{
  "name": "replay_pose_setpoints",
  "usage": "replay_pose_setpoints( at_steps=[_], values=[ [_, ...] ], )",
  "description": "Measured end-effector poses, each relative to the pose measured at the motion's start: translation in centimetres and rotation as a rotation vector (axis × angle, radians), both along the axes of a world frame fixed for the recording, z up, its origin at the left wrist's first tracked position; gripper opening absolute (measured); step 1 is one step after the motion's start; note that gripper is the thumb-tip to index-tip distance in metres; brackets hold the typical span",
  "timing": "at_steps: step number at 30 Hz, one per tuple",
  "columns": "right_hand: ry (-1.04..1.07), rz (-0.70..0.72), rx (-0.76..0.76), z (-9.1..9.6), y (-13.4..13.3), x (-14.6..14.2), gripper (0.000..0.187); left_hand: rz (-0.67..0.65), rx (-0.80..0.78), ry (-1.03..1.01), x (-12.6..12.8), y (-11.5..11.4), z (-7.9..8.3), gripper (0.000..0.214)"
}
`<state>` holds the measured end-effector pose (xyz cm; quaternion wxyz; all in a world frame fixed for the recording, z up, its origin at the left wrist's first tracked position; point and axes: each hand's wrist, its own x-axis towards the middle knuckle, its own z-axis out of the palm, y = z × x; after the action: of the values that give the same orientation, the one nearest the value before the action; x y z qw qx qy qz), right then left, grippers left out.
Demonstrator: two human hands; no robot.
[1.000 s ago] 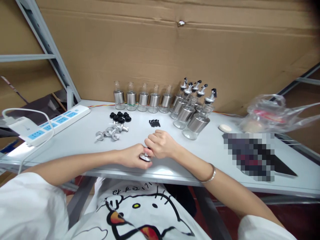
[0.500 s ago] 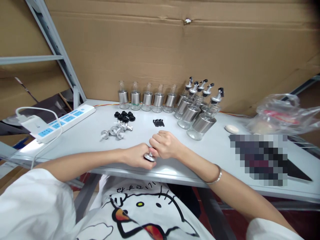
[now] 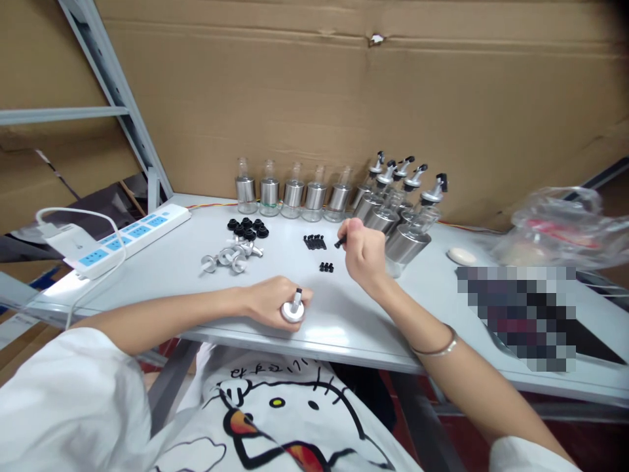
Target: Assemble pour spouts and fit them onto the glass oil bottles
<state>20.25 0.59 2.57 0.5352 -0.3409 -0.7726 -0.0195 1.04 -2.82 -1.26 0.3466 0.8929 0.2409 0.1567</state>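
Note:
My left hand [image 3: 275, 303] is closed around a silver bottle pourer [image 3: 293, 311], its spout pointing up with a black tip at the end. My right hand [image 3: 364, 255] is raised over the table, fingers pinching a small black cap [image 3: 340, 242]. To its left lies a row of thin black caps [image 3: 314, 242]. Several tiny black pieces [image 3: 326, 267] sit between my two hands. Beyond my left hand, loose silver pourers [image 3: 228, 255] lie in a heap, with black rubber stoppers [image 3: 248, 228] just behind them.
Glass bottles with steel sleeves [image 3: 293, 193] line the back. More bottles [image 3: 407, 242], several topped with pourers, stand right of centre behind my right hand. A power strip [image 3: 128, 242] lies at left. At right are a white oval object [image 3: 460, 255] and a plastic bag [image 3: 555, 229].
My right hand has moved up and right, away from the pourer, and now shows a black cap. The pourer's black-tipped spout and the tiny black pieces have come into sight.

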Motion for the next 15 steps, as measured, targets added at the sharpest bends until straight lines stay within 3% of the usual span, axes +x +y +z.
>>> replay_pose_setpoints(
  at_steps=[4, 10, 15],
  values=[
    [0.011, -0.037, -0.207, -0.7, 2.3, 0.5, 0.052, 0.149, -0.132, -0.096, 0.2, 0.1, 0.1, 0.014],
    [-0.045, -0.054, -0.421, -1.4, 4.3, 1.6, 0.030, 0.281, -0.422, -0.291, 0.3, 0.6, 0.1, 0.025],
    [-0.151, -0.089, -0.482, -2.3, 5.8, 2.6, 0.011, 0.341, -0.499, -0.392, 0.4, 0.8, -0.1, 0.033]
  ],
)
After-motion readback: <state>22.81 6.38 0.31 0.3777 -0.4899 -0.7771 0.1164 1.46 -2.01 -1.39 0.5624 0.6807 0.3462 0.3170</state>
